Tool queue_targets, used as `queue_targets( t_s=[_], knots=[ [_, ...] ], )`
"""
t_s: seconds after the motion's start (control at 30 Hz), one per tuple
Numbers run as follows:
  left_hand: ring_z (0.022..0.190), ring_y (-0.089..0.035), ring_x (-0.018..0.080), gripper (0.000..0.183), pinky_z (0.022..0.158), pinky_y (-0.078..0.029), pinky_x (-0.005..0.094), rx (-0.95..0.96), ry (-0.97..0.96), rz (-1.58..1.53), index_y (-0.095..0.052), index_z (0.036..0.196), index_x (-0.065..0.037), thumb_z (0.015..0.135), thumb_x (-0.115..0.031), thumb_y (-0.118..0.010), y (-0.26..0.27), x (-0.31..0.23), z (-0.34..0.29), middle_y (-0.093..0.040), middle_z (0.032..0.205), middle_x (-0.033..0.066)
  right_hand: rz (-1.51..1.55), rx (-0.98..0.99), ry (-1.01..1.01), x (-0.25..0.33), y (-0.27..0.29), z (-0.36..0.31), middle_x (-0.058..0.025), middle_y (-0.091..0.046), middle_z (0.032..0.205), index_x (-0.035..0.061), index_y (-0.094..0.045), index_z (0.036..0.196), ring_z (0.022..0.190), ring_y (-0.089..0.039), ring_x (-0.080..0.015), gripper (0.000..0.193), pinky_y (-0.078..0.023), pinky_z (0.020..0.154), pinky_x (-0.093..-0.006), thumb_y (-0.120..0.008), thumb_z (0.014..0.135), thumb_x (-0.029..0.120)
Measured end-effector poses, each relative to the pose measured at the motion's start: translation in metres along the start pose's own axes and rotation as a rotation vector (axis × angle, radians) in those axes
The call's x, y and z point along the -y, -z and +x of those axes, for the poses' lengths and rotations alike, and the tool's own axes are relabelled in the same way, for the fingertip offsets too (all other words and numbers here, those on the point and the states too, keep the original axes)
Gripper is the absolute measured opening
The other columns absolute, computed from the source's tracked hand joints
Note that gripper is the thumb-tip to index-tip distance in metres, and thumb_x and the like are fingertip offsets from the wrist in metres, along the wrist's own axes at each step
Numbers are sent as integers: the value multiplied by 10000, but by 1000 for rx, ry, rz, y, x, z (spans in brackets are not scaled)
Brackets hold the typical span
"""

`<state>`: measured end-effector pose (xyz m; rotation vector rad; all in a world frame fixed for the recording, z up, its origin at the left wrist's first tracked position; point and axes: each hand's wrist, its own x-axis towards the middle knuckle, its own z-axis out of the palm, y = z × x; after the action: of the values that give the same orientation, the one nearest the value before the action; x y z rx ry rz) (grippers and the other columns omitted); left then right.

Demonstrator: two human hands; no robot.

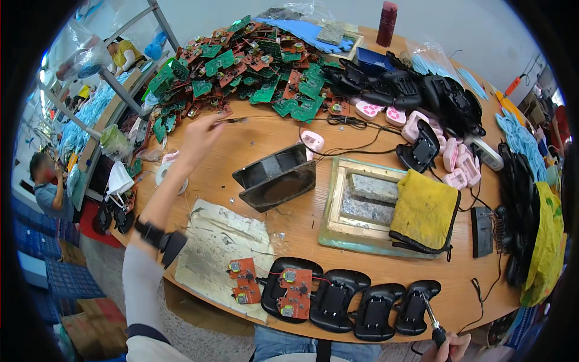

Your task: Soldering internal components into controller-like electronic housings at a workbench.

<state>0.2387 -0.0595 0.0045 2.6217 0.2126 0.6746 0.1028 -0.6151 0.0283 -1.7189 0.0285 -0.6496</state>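
My left hand (202, 137) reaches out to the near edge of the circuit board pile (244, 63). Its fingers are closed on a slim dark tool (234, 120), too small to name surely. At the lower right, my right hand (453, 348) grips a soldering iron (436, 329). The iron's metal tip is over the rightmost black game controller shell (414, 306). Several such shells stand in a row along the front table edge. One orange-red circuit board (295, 292) lies over the leftmost shell, and another board (244, 279) rests beside it on a stained sheet (211, 247).
A dark fan-like metal frame (277, 178) stands mid-table. Right of it, a yellow cloth (425, 208) covers part of a wooden-framed tray (338, 226). Black controllers (449, 102), pink shells (461, 163) and loose cables lie farther right. A maroon bottle (387, 24) stands behind.
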Motion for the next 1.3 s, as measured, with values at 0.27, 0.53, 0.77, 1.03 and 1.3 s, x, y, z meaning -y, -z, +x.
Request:
queue_targets(
  t_s=[0.27, 0.53, 0.77, 1.03, 1.3],
  knots=[
    [761, -526, 41, 154, 623, -416, 168, -121, 300, -318, -539, 978, 1, 868, -102, -504, 118, -114, -88, -594, 869, 16, 67, 0, -8, -21, 16, 7, -65, -418, 621, 48, -377, 705, 547, -396, -121, 191, -356, 547, -248, -563, 720, 88],
    [544, -537, 70, 143, 463, -351, 217, 1141, 194, -565, -586, 823, -12, 797, -149, -618, 20, -239, -121, -593, 674, 50, 111, -18, -61, -41, 34, 0, -43, -398, 524, 50, -341, 686, 465, -384, -112, 331, -306, 482, -225, -610, 708, 243],
    [594, -586, 271, 226, 542, -453, 321, 1154, -133, -298, -596, 856, -19, 809, -239, -584, -40, -265, -125, -585, 651, 112, 133, -2, -123, -45, 43, -6, -73, -413, 571, 37, -357, 687, 484, -402, -135, 329, -328, 480, -250, -621, 681, 232],
    [693, -600, 228, 121, 603, -477, 287, 715, -78, -371, -611, 821, 8, 723, -51, -652, -38, -268, -137, -605, 811, 95, 209, 80, -108, -49, 31, 0, -57, -386, 542, 50, -327, 715, 467, -363, -117, 269, -311, 488, -239, -564, 696, 177],
    [746, -611, 123, 112, 632, -519, 213, 606, 197, -816, -644, 855, 19, 744, 6, -634, -65, -281, -162, -624, 896, 116, 216, 121, -126, -40, 16, 7, -86, -397, 557, 41, -334, 736, 495, -389, -156, 242, -349, 552, -274, -544, 692, 154]
  ],
)
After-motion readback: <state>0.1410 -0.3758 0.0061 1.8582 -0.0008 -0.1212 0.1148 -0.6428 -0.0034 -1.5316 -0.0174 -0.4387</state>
